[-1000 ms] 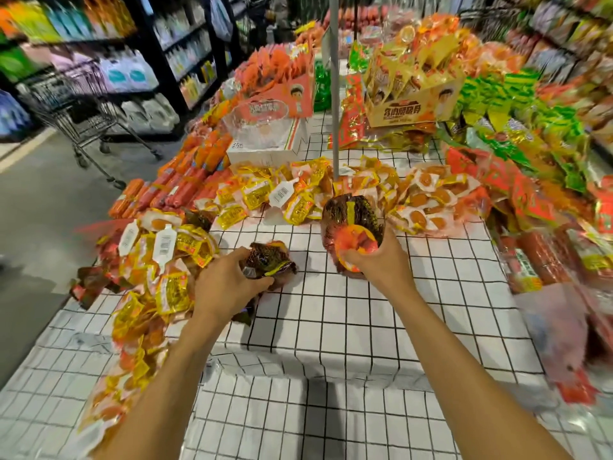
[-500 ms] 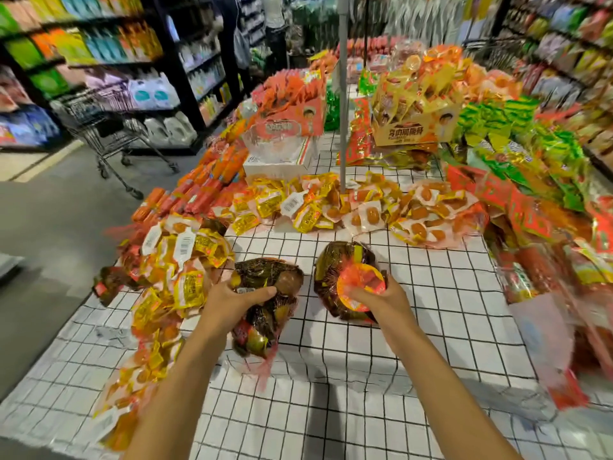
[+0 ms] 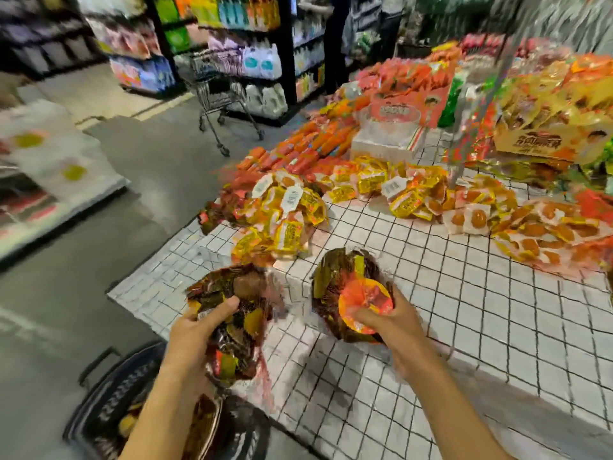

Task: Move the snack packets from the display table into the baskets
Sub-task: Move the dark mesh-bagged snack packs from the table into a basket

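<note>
Fingers (image 3: 225, 307) grip dark packets (image 3: 345, 270) | grid-cloth table (image 3: 464, 310) | trolley (image 3: 219, 91), shelves (image 3: 265, 44) behind

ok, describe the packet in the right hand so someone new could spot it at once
Find the white, black-gridded table; near its front corner two hands hold dark brown bundles of snacks. Yours is the snack bundle in the right hand, over the table. Unlike the other bundle in the left hand, it shows a round orange-red label.
</note>
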